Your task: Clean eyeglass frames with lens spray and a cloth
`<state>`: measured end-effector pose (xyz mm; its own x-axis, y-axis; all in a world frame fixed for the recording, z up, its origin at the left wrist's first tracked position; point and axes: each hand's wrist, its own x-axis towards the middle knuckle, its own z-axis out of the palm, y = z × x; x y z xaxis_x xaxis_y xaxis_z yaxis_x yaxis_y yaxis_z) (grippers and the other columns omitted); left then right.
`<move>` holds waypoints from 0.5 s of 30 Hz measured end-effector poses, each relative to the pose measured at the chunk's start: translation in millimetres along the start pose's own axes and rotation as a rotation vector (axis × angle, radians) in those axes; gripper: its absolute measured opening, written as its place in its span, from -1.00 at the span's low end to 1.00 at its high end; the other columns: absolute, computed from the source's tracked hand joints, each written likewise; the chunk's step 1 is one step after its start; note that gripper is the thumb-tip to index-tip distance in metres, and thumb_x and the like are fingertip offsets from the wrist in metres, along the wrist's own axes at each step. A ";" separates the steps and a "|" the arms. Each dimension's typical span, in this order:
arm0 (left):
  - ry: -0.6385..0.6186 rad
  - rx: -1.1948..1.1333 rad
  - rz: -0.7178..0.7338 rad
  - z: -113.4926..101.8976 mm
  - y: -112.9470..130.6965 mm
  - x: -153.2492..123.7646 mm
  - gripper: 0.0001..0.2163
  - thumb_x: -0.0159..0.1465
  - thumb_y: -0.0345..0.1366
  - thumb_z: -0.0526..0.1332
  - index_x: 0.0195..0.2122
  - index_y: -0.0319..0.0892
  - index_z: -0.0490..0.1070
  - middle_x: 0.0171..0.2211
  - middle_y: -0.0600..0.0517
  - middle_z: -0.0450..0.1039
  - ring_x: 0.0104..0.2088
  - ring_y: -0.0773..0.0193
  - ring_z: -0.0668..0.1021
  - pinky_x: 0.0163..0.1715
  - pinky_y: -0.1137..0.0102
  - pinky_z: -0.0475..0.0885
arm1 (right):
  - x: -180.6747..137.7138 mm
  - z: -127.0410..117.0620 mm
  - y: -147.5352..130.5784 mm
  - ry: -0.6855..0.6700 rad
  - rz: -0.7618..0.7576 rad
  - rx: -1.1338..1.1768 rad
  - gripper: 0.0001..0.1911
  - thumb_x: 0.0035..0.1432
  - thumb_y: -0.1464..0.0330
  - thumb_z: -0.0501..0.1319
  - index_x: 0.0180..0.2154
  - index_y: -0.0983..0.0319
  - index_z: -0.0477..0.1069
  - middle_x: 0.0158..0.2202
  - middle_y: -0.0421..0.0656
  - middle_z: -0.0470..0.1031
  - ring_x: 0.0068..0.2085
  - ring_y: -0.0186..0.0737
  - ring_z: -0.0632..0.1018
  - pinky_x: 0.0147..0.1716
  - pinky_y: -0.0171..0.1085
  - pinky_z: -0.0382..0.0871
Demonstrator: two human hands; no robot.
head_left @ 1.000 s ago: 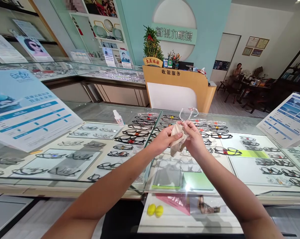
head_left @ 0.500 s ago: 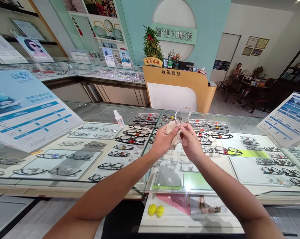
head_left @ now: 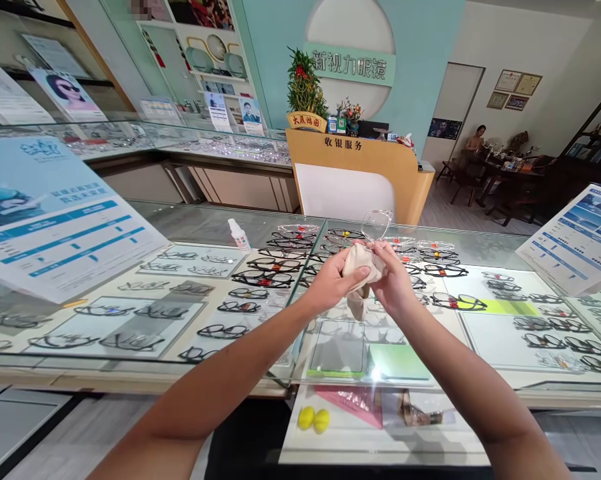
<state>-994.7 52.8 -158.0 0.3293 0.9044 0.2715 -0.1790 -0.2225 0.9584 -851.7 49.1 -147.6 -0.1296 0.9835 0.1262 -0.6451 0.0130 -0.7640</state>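
Observation:
Above the glass counter (head_left: 260,220), both hands are close together at the middle of the head view. My left hand (head_left: 333,280) is closed on a pale beige cloth (head_left: 359,263), its thumb pressed on top. My right hand (head_left: 393,280) grips a pair of clear-framed eyeglasses (head_left: 377,225) at their lower part; one clear rim stands up above the fingers. The cloth lies against the glasses between the hands, and a fold of it hangs below. The rest of the glasses is hidden by cloth and fingers.
A white spray bottle (head_left: 238,235) stands on the counter left of my hands. Display cards, a blue-white one (head_left: 75,227) and another (head_left: 580,240), flank the counter. Rows of eyeglasses (head_left: 275,265) lie under the glass. Two yellow oval objects (head_left: 314,419) rest below. A person (head_left: 475,141) sits at the back right.
The glasses have shifted slightly right and turned in my right hand. The cloth is bunched further over my left fingers, with a longer fold hanging down.

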 end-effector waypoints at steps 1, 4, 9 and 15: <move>0.027 -0.001 -0.003 1.4 0.2 -0.4 -0.39 0.12 0.15 0.55 -0.03 -0.24 0.51 -0.35 0.03 0.56 -0.43 0.29 0.54 -0.41 0.43 0.44 | -0.6 0.9 1.6 0.002 -0.001 -0.005 -0.63 0.00 0.17 0.56 -0.34 0.12 0.43 -0.12 -0.21 0.68 -0.22 -0.25 0.60 -0.27 -0.33 0.50; 0.147 -0.024 0.037 5.3 -0.4 -0.6 -0.39 0.07 0.15 0.58 -0.07 -0.22 0.54 -0.32 0.01 0.59 -0.37 0.27 0.56 -0.34 0.41 0.48 | -3.7 5.0 6.0 -0.032 -0.013 -0.039 -0.60 -0.03 0.11 0.58 -0.36 0.11 0.43 -0.19 -0.22 0.65 -0.23 -0.23 0.59 -0.27 -0.31 0.50; 0.296 0.004 0.137 6.7 -0.1 -0.9 -0.46 0.13 0.27 0.49 -0.29 -0.18 0.56 -0.42 0.04 0.52 -0.40 0.29 0.48 -0.35 0.41 0.43 | -8.0 9.4 8.4 -0.067 -0.055 -0.098 -0.57 -0.01 0.03 0.54 -0.38 0.10 0.40 -0.27 -0.22 0.57 -0.17 -0.15 0.58 -0.21 -0.25 0.50; 0.214 -0.025 0.070 -1.4 -0.5 2.5 -0.37 0.13 0.41 0.38 -0.28 -0.16 0.59 -0.55 0.09 0.42 -0.47 0.28 0.46 -0.45 0.41 0.37 | -6.9 6.9 0.3 -0.083 -0.089 -0.128 -0.57 -0.02 0.03 0.59 -0.34 0.10 0.47 -0.19 -0.20 0.59 -0.10 -0.16 0.59 -0.06 -0.23 0.51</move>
<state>-995.1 55.7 -157.9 0.1111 0.9443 0.3099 -0.2182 -0.2810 0.9346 -856.3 41.1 -144.4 -0.1413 0.9591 0.2452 -0.5567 0.1278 -0.8208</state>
